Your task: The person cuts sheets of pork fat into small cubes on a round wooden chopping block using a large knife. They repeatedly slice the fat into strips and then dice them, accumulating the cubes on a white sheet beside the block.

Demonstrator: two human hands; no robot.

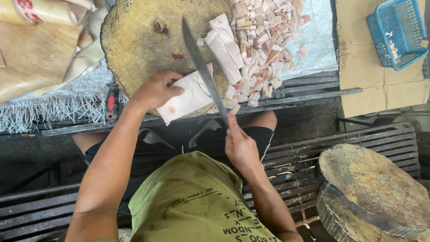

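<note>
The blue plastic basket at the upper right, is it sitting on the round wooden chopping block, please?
No, the blue plastic basket rests on brown cardboard, apart from the round wooden chopping block.
</note>
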